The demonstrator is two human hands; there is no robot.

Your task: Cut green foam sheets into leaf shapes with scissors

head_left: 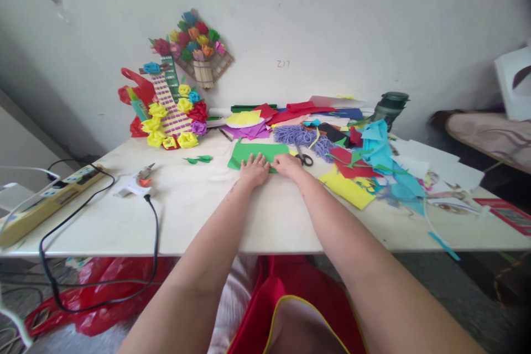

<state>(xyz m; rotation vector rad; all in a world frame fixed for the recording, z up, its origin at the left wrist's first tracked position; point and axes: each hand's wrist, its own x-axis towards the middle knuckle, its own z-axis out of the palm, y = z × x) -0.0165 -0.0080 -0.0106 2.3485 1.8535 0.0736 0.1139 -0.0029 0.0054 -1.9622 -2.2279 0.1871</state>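
A pale table [199, 221] fills the middle of the view, with a flower craft [172, 110] standing near its far left corner and a power strip [58, 196] along its left edge. The sheet [257, 150], plain green, lies flat about midway across, its long axis running roughly parallel to the table's near edge.

Most of the sheet extends beyond the hands, toward the far edge. Neither hand is clearly nearer, since both meet its near side: the left hand [255, 170] is spread, palm down, pressing on it, while the right hand [286, 166] is curled in by its near right corner (whether it pinches the paper, I cannot tell).

A glue gun [135, 183] rests toward the left edge, well apart. Scissors [305, 159] lie just beyond the right hand, and small green leaves [198, 160] sit left of the sheet.
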